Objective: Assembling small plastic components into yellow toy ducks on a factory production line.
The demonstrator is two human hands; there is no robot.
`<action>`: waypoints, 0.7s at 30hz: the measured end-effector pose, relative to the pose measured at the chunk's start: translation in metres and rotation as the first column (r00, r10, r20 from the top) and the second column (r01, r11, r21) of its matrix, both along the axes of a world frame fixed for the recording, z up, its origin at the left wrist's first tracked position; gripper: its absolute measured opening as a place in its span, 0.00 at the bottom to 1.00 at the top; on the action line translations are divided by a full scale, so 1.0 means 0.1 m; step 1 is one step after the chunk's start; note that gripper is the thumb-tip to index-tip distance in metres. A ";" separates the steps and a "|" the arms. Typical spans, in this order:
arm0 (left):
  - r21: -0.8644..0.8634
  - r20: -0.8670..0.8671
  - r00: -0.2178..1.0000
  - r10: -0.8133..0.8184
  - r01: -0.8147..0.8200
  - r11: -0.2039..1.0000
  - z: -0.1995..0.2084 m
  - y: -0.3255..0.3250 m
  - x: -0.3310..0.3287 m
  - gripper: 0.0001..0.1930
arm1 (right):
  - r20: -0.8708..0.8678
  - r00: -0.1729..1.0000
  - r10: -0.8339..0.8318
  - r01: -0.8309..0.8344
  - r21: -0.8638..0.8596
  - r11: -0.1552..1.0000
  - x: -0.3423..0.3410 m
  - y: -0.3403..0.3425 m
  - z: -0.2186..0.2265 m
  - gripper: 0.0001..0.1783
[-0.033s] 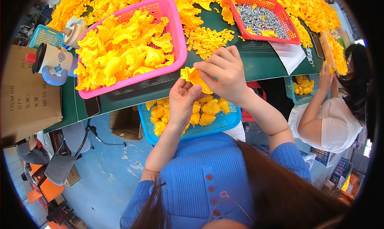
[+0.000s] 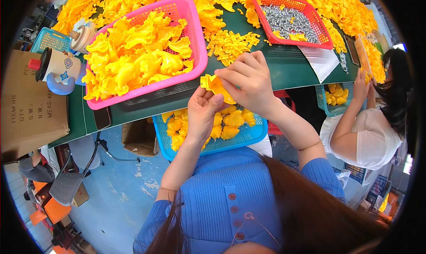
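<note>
Between my two hands is a yellow plastic shell piece [image 2: 216,86], raised over the table's near edge. My left hand [image 2: 202,111] pinches its lower left side with thumb and fingers. From the right, my right hand [image 2: 250,81] closes on its upper side, fingertips bent over it; whatever small thing they may press there is hidden. Below my hands, at my lap, a blue basket [image 2: 213,148] holds several rounded yellow pieces. A pink basket [image 2: 202,36] heaped with yellow shells stands to the left. Small yellow strips [image 2: 230,45] lie in a pile beyond my hands.
A red basket [image 2: 290,41] of small silver metal parts stands at the back right, beside a white paper [image 2: 320,61]. Left are a cup [image 2: 62,69], a phone [image 2: 102,118] and a cardboard box [image 2: 35,107]. A co-worker [image 2: 368,129] sits at the right.
</note>
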State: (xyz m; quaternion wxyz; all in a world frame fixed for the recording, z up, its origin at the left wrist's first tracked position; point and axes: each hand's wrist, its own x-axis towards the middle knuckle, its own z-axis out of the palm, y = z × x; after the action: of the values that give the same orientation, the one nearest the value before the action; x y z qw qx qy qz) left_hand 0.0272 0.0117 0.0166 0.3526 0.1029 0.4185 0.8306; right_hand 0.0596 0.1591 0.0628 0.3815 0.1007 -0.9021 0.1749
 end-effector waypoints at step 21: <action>-0.007 -0.075 0.997 -0.006 0.006 1.000 0.11 0.00 0.02 0.19 | 0.012 0.995 0.097 -0.094 -0.144 0.985 0.00 0.01 0.03 0.10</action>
State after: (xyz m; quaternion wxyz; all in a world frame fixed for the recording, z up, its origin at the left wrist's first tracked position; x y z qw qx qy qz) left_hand 0.0291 0.0121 0.0281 0.3395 0.1341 0.4338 0.8238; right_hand 0.0594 0.1604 0.0656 0.3703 0.1144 -0.8849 0.2583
